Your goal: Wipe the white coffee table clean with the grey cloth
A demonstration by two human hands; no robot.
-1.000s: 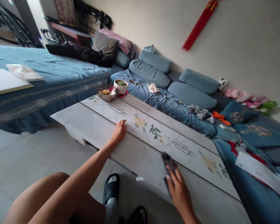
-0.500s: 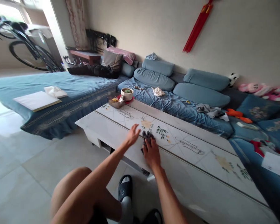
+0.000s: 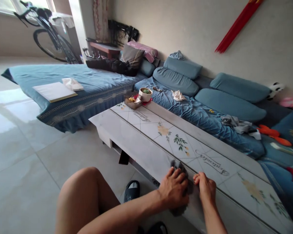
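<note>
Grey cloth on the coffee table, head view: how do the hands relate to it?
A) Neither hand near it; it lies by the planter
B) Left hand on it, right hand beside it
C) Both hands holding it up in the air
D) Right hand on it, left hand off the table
B: the left hand sits over the grey cloth, which shows around it, and the right hand rests beside it on the table top.

I'm seeing bright daylight from the window (image 3: 5,5) top left, glare on the floor (image 3: 7,97), only soft shadows, wide-angle bend toward the frame edges, most obvious on the wall (image 3: 185,26), and slight blur on the cloth (image 3: 179,170).
</note>
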